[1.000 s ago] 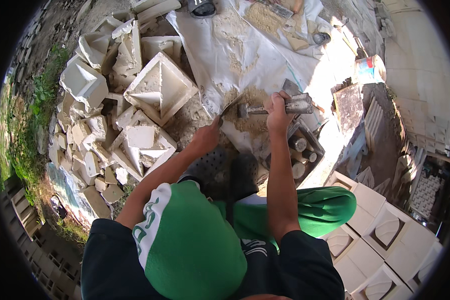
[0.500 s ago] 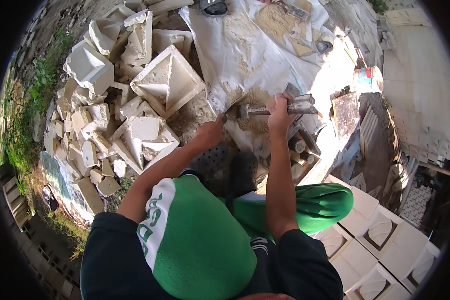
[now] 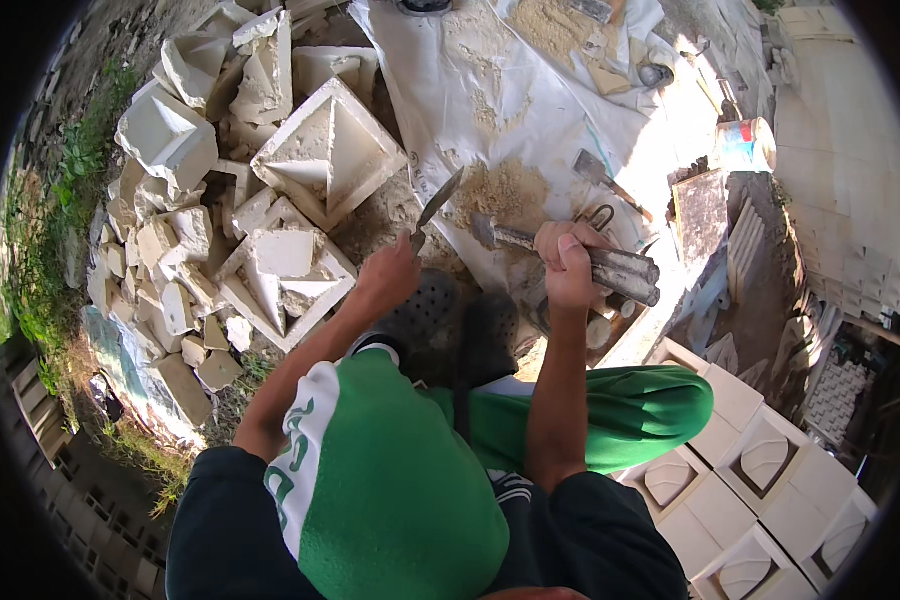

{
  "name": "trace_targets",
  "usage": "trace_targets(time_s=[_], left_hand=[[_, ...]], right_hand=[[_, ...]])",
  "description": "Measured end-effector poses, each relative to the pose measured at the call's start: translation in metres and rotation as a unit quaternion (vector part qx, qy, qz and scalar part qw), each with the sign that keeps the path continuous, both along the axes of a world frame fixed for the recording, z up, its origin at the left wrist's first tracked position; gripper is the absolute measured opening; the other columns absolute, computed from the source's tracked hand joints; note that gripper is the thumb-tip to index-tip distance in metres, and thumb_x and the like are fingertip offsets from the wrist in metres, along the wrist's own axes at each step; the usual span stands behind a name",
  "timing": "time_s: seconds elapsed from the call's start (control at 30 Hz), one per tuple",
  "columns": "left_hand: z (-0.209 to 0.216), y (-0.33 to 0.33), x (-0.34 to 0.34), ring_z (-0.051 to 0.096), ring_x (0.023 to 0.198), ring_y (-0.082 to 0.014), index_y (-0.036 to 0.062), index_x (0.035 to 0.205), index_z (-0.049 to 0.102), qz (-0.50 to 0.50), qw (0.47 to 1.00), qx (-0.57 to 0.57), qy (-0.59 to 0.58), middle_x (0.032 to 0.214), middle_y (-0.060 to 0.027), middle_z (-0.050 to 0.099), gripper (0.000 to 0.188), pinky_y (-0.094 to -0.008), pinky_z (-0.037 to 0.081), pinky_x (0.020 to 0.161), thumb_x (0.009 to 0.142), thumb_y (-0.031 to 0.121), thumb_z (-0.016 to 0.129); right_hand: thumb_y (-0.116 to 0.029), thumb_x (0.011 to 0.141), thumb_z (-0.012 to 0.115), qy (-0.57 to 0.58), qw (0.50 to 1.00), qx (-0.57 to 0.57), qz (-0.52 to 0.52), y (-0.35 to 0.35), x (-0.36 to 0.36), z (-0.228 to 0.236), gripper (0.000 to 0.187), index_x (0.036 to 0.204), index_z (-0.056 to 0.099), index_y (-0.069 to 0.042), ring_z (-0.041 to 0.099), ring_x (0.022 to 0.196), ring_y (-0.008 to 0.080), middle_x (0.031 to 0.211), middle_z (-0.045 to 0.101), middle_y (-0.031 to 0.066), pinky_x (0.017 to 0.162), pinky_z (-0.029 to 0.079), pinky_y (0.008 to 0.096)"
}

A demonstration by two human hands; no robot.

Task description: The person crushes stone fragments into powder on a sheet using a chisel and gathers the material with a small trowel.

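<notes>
My left hand (image 3: 390, 272) is closed around the handle of a small pointed trowel (image 3: 440, 198), its narrow blade angled up and to the right over the sheet's edge. My right hand (image 3: 570, 262) grips a flat-ended scraper (image 3: 483, 230), its shaft lying sideways and its flat end toward the trowel. Thick, grey-crusted cylindrical pieces (image 3: 625, 275) stick out on the right of that fist; whether they are handles cannot be made out. Sandy powder (image 3: 510, 192) lies on the white sheet (image 3: 420, 60) just beyond both hands. Another flat-bladed tool (image 3: 592, 167) lies on the sheet.
Broken cream cast blocks (image 3: 330, 150) are heaped on the left. A paint bucket (image 3: 745, 145) lies tipped at the right, near a board (image 3: 700, 210). Patterned pale blocks (image 3: 730, 500) stand in rows at the lower right. My dark clogs (image 3: 485, 335) are below my hands.
My left hand has drawn back left and nearer with the trowel, whose blade now points more upward. My right hand has come slightly nearer, and the scraper has tilted, uncovering the tool on the sheet.
</notes>
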State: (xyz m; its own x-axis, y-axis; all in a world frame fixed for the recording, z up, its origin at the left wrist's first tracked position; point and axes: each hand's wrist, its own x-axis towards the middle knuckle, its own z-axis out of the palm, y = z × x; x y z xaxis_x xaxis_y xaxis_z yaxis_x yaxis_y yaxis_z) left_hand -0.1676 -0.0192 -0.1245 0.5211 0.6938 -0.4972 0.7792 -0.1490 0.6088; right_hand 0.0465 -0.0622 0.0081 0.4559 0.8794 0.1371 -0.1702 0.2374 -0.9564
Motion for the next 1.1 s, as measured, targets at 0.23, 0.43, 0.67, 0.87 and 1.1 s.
trace_targets(time_s=[0.23,0.43,0.67,0.87,1.1], left_hand=[[-0.003,-0.009,-0.013,0.059,0.074,-0.0496,-0.0023,0.123,0.039,0.017,1.0,-0.012,-0.021,0.076,-0.029,0.062,0.051,-0.0571,0.045,0.07,0.086,0.028,0.054],[-0.006,-0.007,-0.002,0.059,0.077,-0.0488,-0.0021,0.118,0.044,0.072,0.997,0.022,-0.015,0.079,-0.03,0.062,0.048,-0.0553,0.045,0.071,0.086,0.032,0.056],[-0.062,0.017,0.017,0.058,0.088,-0.0489,-0.0015,0.123,0.042,0.105,0.989,0.097,-0.042,0.098,-0.0301,0.06,0.05,-0.0537,0.046,0.076,0.088,0.031,0.056],[-0.061,0.014,0.043,0.059,0.092,-0.0408,-0.0011,0.127,0.04,0.022,0.901,0.434,-0.019,0.114,-0.0245,0.055,0.051,-0.0467,0.046,0.084,0.086,0.023,0.058],[-0.087,0.013,0.104,0.06,0.084,-0.0269,0.0033,0.112,0.054,0.391,0.776,-0.472,-0.147,0.087,-0.0077,0.059,0.041,-0.0406,0.051,0.075,0.087,0.035,0.062]], right_hand=[[-0.004,0.079,0.044,0.05,0.996,-0.066,0.018,0.022,0.014,-0.022,0.028,0.058,0.027,-0.011,0.025,0.046,0.0112,0.051,0.028,-0.0006,0.048,0.025,0.0301],[-0.005,0.081,0.047,0.03,0.996,-0.046,-0.066,0.005,0.059,-0.022,0.023,0.061,0.035,-0.008,0.03,0.051,0.008,0.056,0.033,-0.0015,0.048,0.024,0.0256],[-0.012,0.081,0.041,-0.019,0.996,0.012,-0.089,-0.052,0.075,0.062,0.028,0.057,0.027,-0.012,0.022,0.045,0.0122,0.049,0.025,0.0011,0.048,0.025,0.0303],[-0.013,0.083,0.042,0.003,0.995,0.071,-0.073,-0.094,0.104,0.114,0.028,0.059,0.028,-0.011,0.025,0.046,0.0123,0.05,0.028,0.0006,0.05,0.025,0.0299],[-0.013,0.084,0.041,-0.008,0.991,0.11,-0.076,-0.109,0.118,0.126,0.028,0.059,0.028,-0.012,0.023,0.046,0.0114,0.05,0.026,0.0,0.05,0.025,0.03]])
